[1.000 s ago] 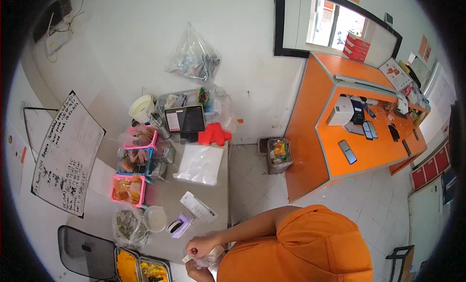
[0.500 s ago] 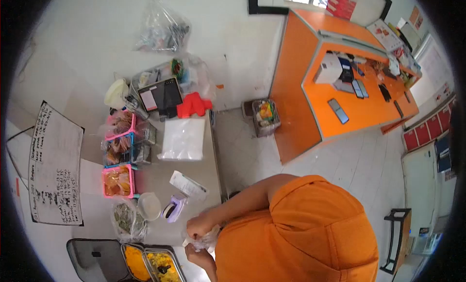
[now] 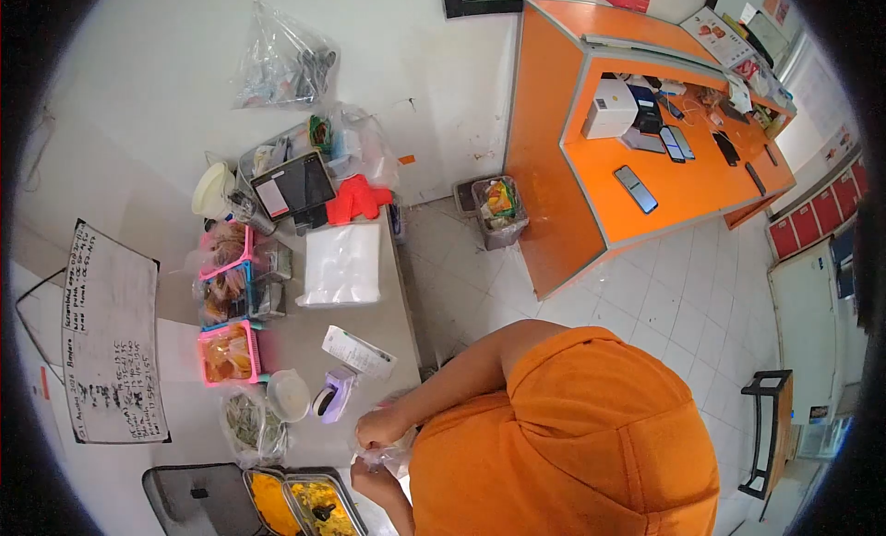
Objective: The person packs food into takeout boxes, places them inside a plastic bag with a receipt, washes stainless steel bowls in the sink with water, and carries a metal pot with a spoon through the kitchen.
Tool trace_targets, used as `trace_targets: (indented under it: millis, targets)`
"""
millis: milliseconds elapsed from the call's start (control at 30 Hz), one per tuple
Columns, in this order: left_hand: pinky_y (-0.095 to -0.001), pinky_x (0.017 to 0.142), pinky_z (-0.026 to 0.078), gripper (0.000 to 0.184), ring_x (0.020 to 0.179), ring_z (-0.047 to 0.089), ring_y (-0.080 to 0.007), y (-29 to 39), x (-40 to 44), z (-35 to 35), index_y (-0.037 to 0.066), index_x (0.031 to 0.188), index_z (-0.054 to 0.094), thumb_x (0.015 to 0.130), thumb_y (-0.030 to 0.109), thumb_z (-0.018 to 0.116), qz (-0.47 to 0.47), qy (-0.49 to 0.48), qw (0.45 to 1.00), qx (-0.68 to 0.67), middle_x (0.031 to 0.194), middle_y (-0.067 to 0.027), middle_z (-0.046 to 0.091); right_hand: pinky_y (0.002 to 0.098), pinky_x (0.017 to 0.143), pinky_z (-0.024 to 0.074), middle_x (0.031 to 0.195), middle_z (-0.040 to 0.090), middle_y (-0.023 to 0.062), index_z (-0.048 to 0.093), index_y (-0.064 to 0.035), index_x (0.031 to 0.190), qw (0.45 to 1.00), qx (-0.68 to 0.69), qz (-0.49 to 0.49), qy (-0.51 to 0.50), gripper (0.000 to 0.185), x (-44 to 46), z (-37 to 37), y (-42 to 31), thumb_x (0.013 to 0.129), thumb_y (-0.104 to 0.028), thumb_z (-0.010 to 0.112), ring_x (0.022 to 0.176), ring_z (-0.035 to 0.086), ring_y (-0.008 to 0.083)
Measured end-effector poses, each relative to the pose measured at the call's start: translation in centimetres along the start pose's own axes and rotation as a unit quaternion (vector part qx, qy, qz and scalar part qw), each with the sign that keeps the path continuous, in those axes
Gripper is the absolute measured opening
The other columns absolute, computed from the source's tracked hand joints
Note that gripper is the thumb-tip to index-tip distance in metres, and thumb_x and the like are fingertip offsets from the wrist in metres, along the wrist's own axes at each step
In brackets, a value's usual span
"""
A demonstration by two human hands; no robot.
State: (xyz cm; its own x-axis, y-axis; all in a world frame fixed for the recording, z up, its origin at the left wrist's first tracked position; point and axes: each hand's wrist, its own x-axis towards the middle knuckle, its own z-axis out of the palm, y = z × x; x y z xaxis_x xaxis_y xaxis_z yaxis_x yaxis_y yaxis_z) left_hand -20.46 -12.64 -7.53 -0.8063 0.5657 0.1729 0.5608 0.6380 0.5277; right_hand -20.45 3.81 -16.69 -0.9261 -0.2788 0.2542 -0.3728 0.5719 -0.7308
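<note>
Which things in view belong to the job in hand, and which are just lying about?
Job in hand:
- clear plastic, held between right hand and left hand
- probably the purple tape dispenser, close by
- perhaps the yellow food

Seemingly just lying about:
- tablet
- red cloth
- phone on the orange counter

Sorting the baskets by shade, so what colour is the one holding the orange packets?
The basket is pink; it shows best in the current head view.

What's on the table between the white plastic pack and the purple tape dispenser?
A white printed item, perhaps a box, and some bare tabletop. Head view shows it.
</note>
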Motion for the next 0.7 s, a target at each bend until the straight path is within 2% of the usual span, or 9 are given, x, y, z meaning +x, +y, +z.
trace_targets:
  millis: [133,167,200,267,367,467,567,667,700]
  targets:
    - [-0.0509,0.061,0.050,0.015,0.066,0.063,-0.0475,-2.4,0.8,0.2,-0.006,0.082,0.069,0.069,0.000,0.066,0.045,-0.038,0.997,0.048,0.072,-0.0269,0.065,0.0521,0.071,0.0495,0.085,0.068,0.0192,0.069,-0.0027,0.085,0.994,0.050,-0.029,0.091,0.019,-1.2,-0.6,-1.0,0.072,-0.017,0.071,0.081,0.066,0.0400]
    - [-0.0493,0.060,0.049,0.018,0.064,0.067,-0.0400,-2.9,1.0,0.1,-0.005,0.086,0.069,0.071,0.005,0.066,0.039,-0.061,0.996,0.055,0.070,-0.0237,0.067,0.0530,0.071,0.0491,0.089,0.069,0.0204,0.069,-0.0018,0.090,0.987,0.072,-0.045,0.137,0.025,-1.7,-1.5,-1.7,0.071,-0.018,0.073,0.081,0.067,0.0407]
    - [-0.0474,0.056,0.051,0.013,0.059,0.065,-0.0425,-4.9,1.0,0.4,-0.007,0.079,0.068,0.073,0.004,0.066,0.034,-0.065,0.997,0.000,0.065,-0.0243,0.065,0.0530,0.071,0.0494,0.089,0.069,0.0211,0.068,-0.0009,0.091,0.989,0.062,-0.002,0.137,0.026,-2.0,-1.7,-1.8,0.071,-0.017,0.073,0.081,0.067,0.0412]
    - [-0.0426,0.057,0.054,0.013,0.062,0.069,-0.0294,-3.1,1.2,-0.8,-0.006,0.078,0.068,0.078,0.007,0.069,-0.128,-0.116,0.979,-0.105,0.072,-0.0168,0.072,0.0530,0.073,0.0501,0.089,0.069,0.0224,0.066,0.0010,0.092,0.985,0.048,0.082,0.143,0.029,-2.2,-0.7,-1.7,0.072,-0.017,0.073,0.082,0.067,0.0421]
    - [-0.0440,0.066,0.055,0.014,0.077,0.067,-0.0356,-12.1,1.7,1.2,0.009,0.087,0.077,0.074,0.010,0.070,0.271,-0.128,0.942,0.149,0.081,-0.0124,0.071,0.0468,0.075,0.0536,0.085,0.071,0.0168,0.072,-0.0030,0.084,0.989,0.010,0.134,-0.054,0.022,-3.3,-2.8,-5.7,0.078,-0.024,0.076,0.083,0.069,0.0347]
    - [-0.0458,0.064,0.053,0.009,0.071,0.067,-0.0337,-12.4,1.8,2.6,0.016,0.074,0.075,0.078,0.021,0.070,0.152,-0.129,0.971,0.130,0.073,-0.0085,0.071,0.0423,0.067,0.0565,0.075,0.072,0.0155,0.072,0.0009,0.076,0.980,0.130,0.134,-0.066,0.029,-3.2,-1.9,-6.5,0.079,-0.027,0.077,0.072,0.072,0.0293]
    - [-0.0464,0.061,0.052,0.013,0.068,0.066,-0.0321,-12.8,2.7,2.1,0.012,0.073,0.073,0.078,0.024,0.071,0.269,-0.132,0.941,0.156,0.076,-0.0111,0.072,0.0383,0.057,0.0561,0.062,0.070,0.0120,0.070,0.0021,0.068,0.966,0.177,0.187,-0.029,0.034,-2.9,-6.2,-10.8,0.079,-0.029,0.079,0.057,0.070,0.0252]
    - [-0.0432,0.057,0.051,0.020,0.066,0.067,-0.0291,-15.7,2.0,3.9,0.012,0.073,0.073,0.084,0.028,0.070,0.083,-0.158,0.976,0.125,0.076,-0.0095,0.073,0.0355,0.052,0.0555,0.057,0.069,0.0093,0.069,0.0027,0.065,0.940,0.228,0.251,-0.016,0.031,-2.4,-5.9,-10.9,0.080,-0.023,0.077,0.051,0.069,0.0229]
    - [-0.0398,0.058,0.051,0.023,0.065,0.065,-0.0240,-16.8,1.7,4.7,0.008,0.085,0.074,0.088,0.030,0.070,-0.129,-0.199,0.971,0.027,0.078,-0.0094,0.073,0.0350,0.051,0.0553,0.057,0.068,0.0091,0.068,0.0025,0.064,0.935,0.237,0.264,-0.020,0.029,-2.2,-5.8,-10.8,0.081,-0.020,0.075,0.050,0.069,0.0224]
